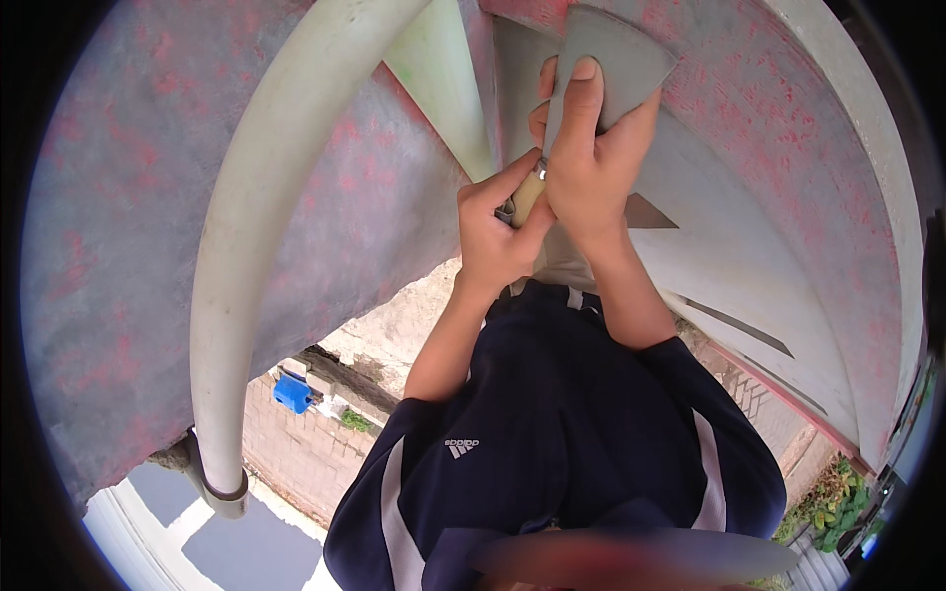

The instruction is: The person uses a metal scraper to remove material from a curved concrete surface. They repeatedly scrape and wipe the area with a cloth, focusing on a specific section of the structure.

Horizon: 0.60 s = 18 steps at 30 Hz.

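A putty knife with a wide grey flaring blade (623, 71) and a pale handle (529, 195) is between my two hands. My right hand (596, 172) is closed on the blade, its thumb lying along the face and some fingertips showing past the left edge. Just below and to the left, my left hand (498, 231) wraps the handle near its shiny metal collar (541, 169). A small dark metallic bit (506, 211) shows by the left fingers; what it is, I cannot tell. The blade's tip end stands in front of a grey wall surface.
A thick pale pipe (232, 256) curves down on the left, before a grey wall with reddish patches (128, 227). A pale green strip (443, 89) slants behind my hands. A white curved panel with dark slots (734, 266) stands right. A blue object (293, 393) lies on paving below.
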Each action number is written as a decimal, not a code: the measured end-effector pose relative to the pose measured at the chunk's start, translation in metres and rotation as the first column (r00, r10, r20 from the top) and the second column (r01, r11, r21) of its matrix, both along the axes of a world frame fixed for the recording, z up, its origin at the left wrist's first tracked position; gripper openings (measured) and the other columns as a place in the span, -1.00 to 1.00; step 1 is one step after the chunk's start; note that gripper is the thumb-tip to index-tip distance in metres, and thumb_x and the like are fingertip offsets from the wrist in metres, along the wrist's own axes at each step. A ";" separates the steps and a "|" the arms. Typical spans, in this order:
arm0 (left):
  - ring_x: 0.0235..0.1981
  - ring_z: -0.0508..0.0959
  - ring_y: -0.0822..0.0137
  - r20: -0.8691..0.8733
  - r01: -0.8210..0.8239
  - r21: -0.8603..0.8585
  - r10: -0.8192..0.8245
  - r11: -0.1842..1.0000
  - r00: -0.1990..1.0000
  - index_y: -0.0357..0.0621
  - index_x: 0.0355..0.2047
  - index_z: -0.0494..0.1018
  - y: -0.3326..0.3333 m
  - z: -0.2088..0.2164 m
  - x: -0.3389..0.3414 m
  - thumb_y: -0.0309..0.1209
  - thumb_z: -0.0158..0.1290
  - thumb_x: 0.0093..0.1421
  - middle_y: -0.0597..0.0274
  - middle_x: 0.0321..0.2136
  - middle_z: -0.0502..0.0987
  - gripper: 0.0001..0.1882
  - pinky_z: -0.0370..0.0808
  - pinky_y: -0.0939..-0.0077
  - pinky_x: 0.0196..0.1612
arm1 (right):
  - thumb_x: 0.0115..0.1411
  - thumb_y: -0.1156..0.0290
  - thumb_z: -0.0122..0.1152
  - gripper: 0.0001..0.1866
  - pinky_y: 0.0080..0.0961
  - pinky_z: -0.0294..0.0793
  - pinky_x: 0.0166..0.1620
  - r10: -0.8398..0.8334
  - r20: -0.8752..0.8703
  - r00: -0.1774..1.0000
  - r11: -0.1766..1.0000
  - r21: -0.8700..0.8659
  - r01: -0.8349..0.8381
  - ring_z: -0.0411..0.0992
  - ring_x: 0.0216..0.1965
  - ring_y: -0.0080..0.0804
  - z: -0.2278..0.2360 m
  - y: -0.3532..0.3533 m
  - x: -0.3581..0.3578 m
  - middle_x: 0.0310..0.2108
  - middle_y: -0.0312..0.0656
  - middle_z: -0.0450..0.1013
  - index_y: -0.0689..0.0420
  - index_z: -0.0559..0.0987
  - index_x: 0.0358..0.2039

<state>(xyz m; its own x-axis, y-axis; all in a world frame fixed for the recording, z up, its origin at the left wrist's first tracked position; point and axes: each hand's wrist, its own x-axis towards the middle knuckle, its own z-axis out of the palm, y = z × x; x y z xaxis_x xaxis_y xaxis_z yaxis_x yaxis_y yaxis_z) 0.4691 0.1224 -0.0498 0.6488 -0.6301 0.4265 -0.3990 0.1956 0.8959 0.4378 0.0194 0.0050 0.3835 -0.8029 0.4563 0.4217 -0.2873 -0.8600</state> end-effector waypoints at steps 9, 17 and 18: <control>-0.52 0.60 0.42 -0.202 0.080 0.076 -0.064 0.994 0.977 -0.55 -0.05 0.50 0.011 0.005 -0.001 -0.47 0.23 0.07 0.05 -0.53 0.62 -0.54 0.47 0.58 -0.42 | 0.41 0.36 -0.05 -0.74 -0.63 0.29 -0.56 -0.019 -0.020 1.000 0.999 0.046 0.020 0.30 -0.63 -0.67 0.001 0.006 0.000 -0.52 -0.27 0.41 0.32 0.25 -0.09; -0.49 0.60 0.44 -0.103 0.090 0.038 -0.086 0.995 0.991 -0.53 -0.03 0.49 0.008 0.004 0.003 -0.48 0.21 0.08 0.08 -0.51 0.63 -0.54 0.49 0.58 -0.40 | 0.43 0.37 -0.06 -0.78 -0.63 0.32 -0.59 -0.048 -0.156 0.986 0.998 -0.056 0.040 0.30 -0.62 -0.61 0.003 0.002 -0.001 -0.39 -0.15 0.42 0.24 0.24 -0.06; -0.49 0.60 0.44 -0.181 0.043 0.002 -0.042 0.999 0.983 -0.52 -0.03 0.50 0.008 0.004 0.002 -0.48 0.20 0.08 0.07 -0.51 0.63 -0.54 0.49 0.57 -0.39 | 0.41 0.38 -0.06 -0.76 -0.56 0.35 -0.55 -0.065 -0.104 0.992 0.997 -0.044 0.061 0.36 -0.60 -0.55 0.003 0.004 -0.002 -0.42 -0.13 0.45 0.30 0.25 -0.07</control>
